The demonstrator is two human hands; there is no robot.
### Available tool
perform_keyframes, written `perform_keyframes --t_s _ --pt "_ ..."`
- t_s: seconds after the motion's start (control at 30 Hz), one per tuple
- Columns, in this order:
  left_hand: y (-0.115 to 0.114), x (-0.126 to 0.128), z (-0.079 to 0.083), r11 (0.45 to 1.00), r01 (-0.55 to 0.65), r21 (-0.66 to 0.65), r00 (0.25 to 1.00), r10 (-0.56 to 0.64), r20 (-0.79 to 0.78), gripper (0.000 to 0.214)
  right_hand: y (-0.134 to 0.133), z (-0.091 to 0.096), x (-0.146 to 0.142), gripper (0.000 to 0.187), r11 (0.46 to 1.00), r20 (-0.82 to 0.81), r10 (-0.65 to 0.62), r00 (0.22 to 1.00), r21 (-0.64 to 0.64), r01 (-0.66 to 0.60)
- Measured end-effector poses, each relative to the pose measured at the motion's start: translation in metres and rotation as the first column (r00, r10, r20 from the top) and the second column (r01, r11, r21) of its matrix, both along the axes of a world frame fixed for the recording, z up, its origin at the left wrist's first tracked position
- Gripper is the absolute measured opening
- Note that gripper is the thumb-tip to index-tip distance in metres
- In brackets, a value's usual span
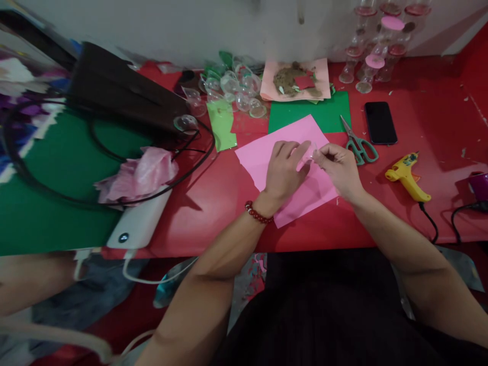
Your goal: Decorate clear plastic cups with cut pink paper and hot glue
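My left hand (286,168), with a red bead bracelet (259,213) at its wrist, is closed over a sheet of pink paper (301,211). Facing it, my right hand (340,166) pinches with thumb and forefinger. Between the fingertips of both hands shows a small clear plastic piece (311,152); its full shape is hidden by the fingers. Scissors (358,145) with grey-green handles lie just beyond my right hand. The pink paper rests on the red tabletop, partly over a green sheet (308,112).
A yellow glue gun (408,175) and a phone (381,122) lie to the right. Clear plastic cups (236,84) cluster at the back, with stacked ones (375,61) at back right. A cable (183,175), white power bank (139,218) and another person's arm (36,279) are left.
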State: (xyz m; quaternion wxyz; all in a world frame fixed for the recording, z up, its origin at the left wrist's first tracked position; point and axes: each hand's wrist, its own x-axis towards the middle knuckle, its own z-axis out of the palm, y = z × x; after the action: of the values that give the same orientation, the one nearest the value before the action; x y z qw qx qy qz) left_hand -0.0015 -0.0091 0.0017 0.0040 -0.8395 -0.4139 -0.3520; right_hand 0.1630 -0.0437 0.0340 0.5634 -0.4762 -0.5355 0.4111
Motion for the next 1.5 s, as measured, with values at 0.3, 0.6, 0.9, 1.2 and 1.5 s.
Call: perform_keyframes --t_s 0.3,0.6,0.9,1.2,1.5 --pt "-0.001 0.002 0.0 1.0 -0.003 -0.007 1.0 0.004 0.026 0.039 0.002 -0.005 -0.001 0.055 0.999 -0.015 0.038 0.999 -0.007 -0.038" --pt "-0.001 0.0 0.0 0.995 0.03 -0.094 0.997 -0.023 0.072 0.041 0.003 -0.001 0.007 0.058 0.999 0.054 0.034 0.998 -0.015 -0.033" --pt "-0.005 0.005 -0.005 0.99 0.083 -0.111 0.993 -0.073 0.092 0.039 0.002 -0.004 0.011 0.033 0.993 0.386 -0.083 0.919 0.114 0.041" --pt "0.001 0.007 -0.004 0.935 0.12 -0.332 0.957 -0.02 0.29 0.042 0.0 -0.011 0.006 0.026 0.924 0.446 -0.274 0.852 0.366 0.106" --pt "0.0 0.009 0.006 0.538 0.607 -0.585 0.596 0.179 0.783 0.048 0.01 -0.011 0.022 0.025 0.928 0.262 -0.307 0.915 0.295 0.227"
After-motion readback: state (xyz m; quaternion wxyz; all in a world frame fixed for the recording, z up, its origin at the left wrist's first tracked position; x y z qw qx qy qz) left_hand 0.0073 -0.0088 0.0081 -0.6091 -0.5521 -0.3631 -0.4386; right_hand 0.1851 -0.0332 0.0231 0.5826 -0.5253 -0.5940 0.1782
